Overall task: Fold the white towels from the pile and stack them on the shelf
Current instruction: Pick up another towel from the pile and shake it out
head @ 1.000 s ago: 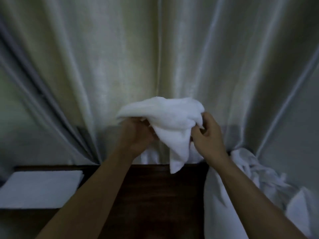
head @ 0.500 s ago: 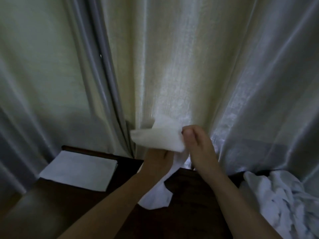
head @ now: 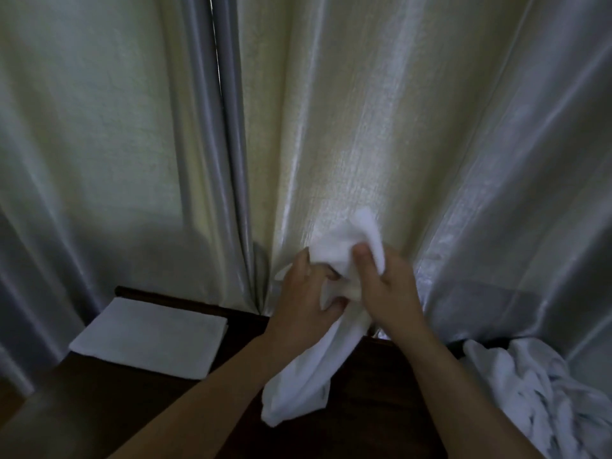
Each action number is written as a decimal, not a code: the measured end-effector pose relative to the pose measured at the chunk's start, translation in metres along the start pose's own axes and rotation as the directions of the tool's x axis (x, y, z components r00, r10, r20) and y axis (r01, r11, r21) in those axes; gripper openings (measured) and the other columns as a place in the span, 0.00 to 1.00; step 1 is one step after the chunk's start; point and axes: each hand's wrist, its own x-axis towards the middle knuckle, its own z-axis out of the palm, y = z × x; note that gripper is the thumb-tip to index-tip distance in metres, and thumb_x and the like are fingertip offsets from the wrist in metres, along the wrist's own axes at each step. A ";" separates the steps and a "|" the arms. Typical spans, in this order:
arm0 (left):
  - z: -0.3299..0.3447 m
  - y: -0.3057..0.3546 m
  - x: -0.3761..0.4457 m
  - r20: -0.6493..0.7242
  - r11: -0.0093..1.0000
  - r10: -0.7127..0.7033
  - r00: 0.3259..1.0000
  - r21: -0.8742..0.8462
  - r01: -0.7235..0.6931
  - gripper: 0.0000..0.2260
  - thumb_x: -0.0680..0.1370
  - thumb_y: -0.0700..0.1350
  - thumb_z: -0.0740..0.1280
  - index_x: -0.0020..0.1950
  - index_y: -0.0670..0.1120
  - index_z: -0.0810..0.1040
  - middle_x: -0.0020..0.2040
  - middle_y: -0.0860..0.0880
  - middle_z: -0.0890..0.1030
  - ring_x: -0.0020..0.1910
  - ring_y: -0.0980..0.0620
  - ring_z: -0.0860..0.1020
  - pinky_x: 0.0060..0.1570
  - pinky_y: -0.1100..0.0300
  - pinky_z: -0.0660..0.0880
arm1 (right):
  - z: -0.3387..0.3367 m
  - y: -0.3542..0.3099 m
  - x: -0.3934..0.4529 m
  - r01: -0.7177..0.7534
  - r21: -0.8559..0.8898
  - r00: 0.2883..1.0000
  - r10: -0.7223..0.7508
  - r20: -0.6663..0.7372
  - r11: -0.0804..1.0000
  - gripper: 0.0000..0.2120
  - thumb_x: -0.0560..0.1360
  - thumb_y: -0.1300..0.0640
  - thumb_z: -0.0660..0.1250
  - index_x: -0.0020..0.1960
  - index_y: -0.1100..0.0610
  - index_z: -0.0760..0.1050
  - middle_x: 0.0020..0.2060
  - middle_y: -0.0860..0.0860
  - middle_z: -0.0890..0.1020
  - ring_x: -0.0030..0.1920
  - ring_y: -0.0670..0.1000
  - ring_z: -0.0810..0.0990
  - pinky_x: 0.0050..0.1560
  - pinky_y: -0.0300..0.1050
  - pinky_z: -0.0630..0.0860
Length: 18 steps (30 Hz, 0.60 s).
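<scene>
A crumpled white towel [head: 309,369] hangs in the air over the dark wooden shelf [head: 374,412]. My left hand [head: 303,299] grips its bunched upper part from the left. My right hand [head: 385,286] pinches the same bunch from the right, thumb up against the cloth. The towel's lower end droops down to the shelf top. A folded white towel [head: 150,336] lies flat on the shelf's left end. The pile of unfolded white towels [head: 543,392] sits at the right.
A pale shiny curtain [head: 364,127] hangs right behind the shelf and fills the background, its folds touching the shelf's back edge. Bare dark wood shows between the folded towel and the pile.
The view has swung left and down. The towel has gone from a spread bundle to a long hanging strip, and my hands have drawn close together on its top.
</scene>
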 end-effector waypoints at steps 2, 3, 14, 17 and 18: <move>-0.003 -0.023 -0.001 0.003 0.985 -0.165 0.986 -0.050 0.165 0.27 0.68 0.57 0.79 0.57 0.61 0.64 0.65 0.50 0.73 0.64 0.49 0.75 0.60 0.51 0.76 | -0.011 -0.011 0.011 -0.103 0.154 0.990 0.116 -0.081 0.983 0.13 0.85 0.52 0.60 0.49 0.52 0.81 0.38 0.46 0.85 0.42 0.38 0.84 0.39 0.29 0.75; -0.005 -0.041 -0.002 0.012 0.966 -0.249 0.968 -0.076 0.249 0.34 0.66 0.60 0.80 0.62 0.59 0.63 0.62 0.53 0.73 0.61 0.54 0.75 0.56 0.58 0.77 | -0.015 -0.015 0.016 -0.138 0.214 0.983 0.161 -0.092 0.967 0.14 0.84 0.49 0.60 0.52 0.53 0.82 0.41 0.47 0.86 0.45 0.40 0.85 0.42 0.31 0.77; -0.037 -0.081 0.011 0.148 0.875 -0.383 0.912 -0.259 0.409 0.07 0.82 0.49 0.67 0.52 0.48 0.84 0.44 0.51 0.86 0.44 0.52 0.84 0.45 0.55 0.79 | -0.055 -0.023 0.050 -0.271 0.495 0.952 0.307 0.008 0.826 0.12 0.81 0.49 0.67 0.57 0.56 0.82 0.52 0.56 0.87 0.54 0.55 0.86 0.54 0.51 0.83; -0.071 -0.071 0.042 -0.150 0.889 -0.409 0.900 -0.286 0.357 0.11 0.76 0.55 0.73 0.45 0.47 0.85 0.44 0.43 0.86 0.43 0.45 0.84 0.45 0.44 0.80 | -0.082 -0.008 0.067 -0.214 0.269 0.950 0.264 -0.165 0.939 0.08 0.79 0.50 0.71 0.50 0.54 0.84 0.48 0.55 0.87 0.49 0.51 0.86 0.49 0.48 0.81; -0.082 -0.061 0.054 -0.183 0.901 -0.391 0.902 -0.276 0.335 0.12 0.74 0.57 0.74 0.44 0.48 0.85 0.44 0.43 0.86 0.43 0.44 0.85 0.45 0.43 0.82 | -0.092 -0.005 0.073 -0.200 0.224 0.951 0.244 -0.190 0.954 0.05 0.78 0.53 0.72 0.50 0.54 0.84 0.46 0.53 0.87 0.46 0.49 0.85 0.46 0.45 0.81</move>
